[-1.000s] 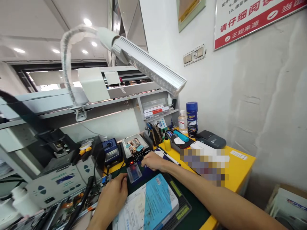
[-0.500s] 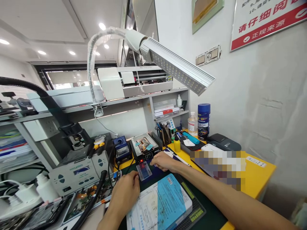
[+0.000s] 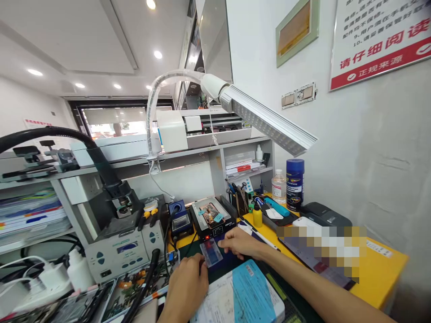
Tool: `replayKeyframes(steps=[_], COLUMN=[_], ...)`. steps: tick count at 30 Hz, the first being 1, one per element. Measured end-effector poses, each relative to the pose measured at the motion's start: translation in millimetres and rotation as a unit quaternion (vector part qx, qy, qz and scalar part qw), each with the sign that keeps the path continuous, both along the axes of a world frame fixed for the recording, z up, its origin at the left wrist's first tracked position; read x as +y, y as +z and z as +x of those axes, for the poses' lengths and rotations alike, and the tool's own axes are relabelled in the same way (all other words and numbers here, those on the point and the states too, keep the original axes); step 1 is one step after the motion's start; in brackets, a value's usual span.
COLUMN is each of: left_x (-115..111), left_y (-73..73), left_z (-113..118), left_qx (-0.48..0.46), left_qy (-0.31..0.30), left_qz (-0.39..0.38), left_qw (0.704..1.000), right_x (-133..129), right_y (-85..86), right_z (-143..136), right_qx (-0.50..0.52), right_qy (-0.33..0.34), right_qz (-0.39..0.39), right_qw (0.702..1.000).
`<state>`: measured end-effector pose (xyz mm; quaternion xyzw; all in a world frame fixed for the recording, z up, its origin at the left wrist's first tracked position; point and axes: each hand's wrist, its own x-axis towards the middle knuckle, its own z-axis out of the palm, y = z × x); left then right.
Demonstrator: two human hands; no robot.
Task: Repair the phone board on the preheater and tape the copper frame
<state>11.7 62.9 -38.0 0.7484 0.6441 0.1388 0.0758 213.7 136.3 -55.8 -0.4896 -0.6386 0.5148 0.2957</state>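
Head view: right hand [image 3: 240, 242] at three o'clock and left hand [image 3: 189, 281] at seven curl beside a clear rectangular plastic case [image 3: 212, 255]. Pinching, I cannot tell.
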Motion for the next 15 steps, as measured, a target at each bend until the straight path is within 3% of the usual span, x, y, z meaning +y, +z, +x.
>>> replayKeyframes(steps=[3, 7, 11, 15], left_x=[0, 1, 2, 3], left_y=[2.2, 3.7, 1.7, 0.4], left_z=[0, 0, -1, -2], left_qx=[0.004, 0.002, -0.003, -0.008], left_qy=[0.002, 0.000, -0.002, -0.004], left_qz=[-0.009, -0.020, -0.020, -0.017], left_qw=[1.000, 1.000, 1.000, 1.000], right_x=[-3, -3, 0, 9], right_y=[2.5, 7.6, 18.2, 26.7], right_z=[-2, -3, 0, 0], right_qx=[-0.009, 0.051, 0.201, 0.258], right_qy=[-0.004, -0.076, -0.188, -0.216], right_qz=[0.013, -0.032, -0.141, -0.226], right_qw=[1.000, 0.995, 0.951, 0.914])
